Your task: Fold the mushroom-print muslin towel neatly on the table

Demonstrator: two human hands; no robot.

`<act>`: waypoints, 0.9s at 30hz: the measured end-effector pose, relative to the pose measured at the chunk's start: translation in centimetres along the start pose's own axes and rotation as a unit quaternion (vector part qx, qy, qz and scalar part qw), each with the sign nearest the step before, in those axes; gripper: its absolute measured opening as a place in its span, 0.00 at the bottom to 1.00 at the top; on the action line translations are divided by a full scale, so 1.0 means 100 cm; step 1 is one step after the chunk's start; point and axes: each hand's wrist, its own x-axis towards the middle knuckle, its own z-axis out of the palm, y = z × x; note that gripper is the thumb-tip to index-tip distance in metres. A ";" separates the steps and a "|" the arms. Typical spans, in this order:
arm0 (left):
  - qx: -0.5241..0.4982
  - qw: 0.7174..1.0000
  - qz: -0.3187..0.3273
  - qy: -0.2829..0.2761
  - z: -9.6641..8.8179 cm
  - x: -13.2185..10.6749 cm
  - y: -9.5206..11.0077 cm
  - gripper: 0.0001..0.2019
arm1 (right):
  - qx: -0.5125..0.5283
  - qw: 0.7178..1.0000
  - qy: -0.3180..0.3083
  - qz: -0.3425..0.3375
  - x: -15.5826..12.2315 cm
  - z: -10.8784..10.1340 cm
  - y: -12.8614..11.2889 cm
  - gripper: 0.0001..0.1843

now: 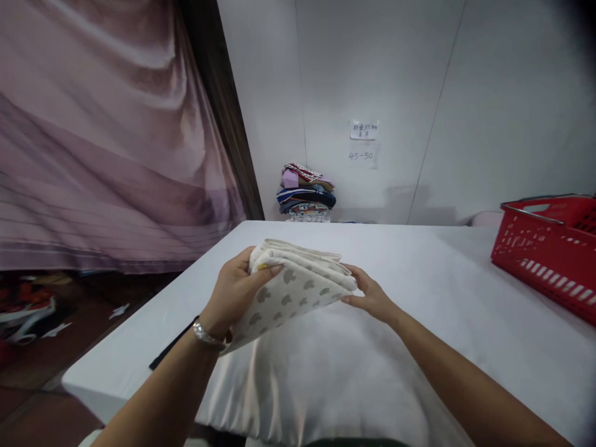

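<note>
A folded white cloth [298,282] with a grey print is held up above the near part of the table. My left hand [239,285] grips its left end, thumb on the front face near a small yellow spot. At the cloth's right end, my right hand [370,295] pinches the edge between thumb and fingers. The cloth hangs tilted, its folded layers facing up. Below it, a shiny whitish fabric [326,372] spreads over the near edge of the table.
The white table [395,248] reaches toward a pale wall. A stack of folded clothes [306,192] stands beyond its far edge, beneath paper notes [363,143]. A red basket [544,248] sits at right. Pink curtain [116,136] hangs left. A dark strip [170,347] lies by my left forearm.
</note>
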 end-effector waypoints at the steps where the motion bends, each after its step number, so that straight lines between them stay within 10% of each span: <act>1: -0.013 1.000 -0.004 -0.005 0.000 0.001 0.002 0.17 | 0.023 1.000 0.001 0.009 0.000 0.001 0.001 0.39; 10: -0.158 0.986 0.017 -0.043 0.005 0.002 0.041 0.20 | 0.173 0.983 0.059 0.020 0.009 -0.015 -0.016 0.60; 14: -0.234 0.966 0.024 -0.104 0.013 0.011 0.046 0.22 | 0.252 0.967 0.014 0.025 0.004 -0.027 -0.043 0.47; 21: -0.307 0.940 -0.029 -0.146 0.028 0.030 0.017 0.22 | 0.277 0.953 0.103 0.073 -0.024 -0.050 -0.056 0.30; 27: -0.414 0.888 -0.108 -0.168 0.069 -0.005 -0.020 0.20 | 0.176 0.974 0.100 0.098 -0.030 -0.110 -0.105 0.37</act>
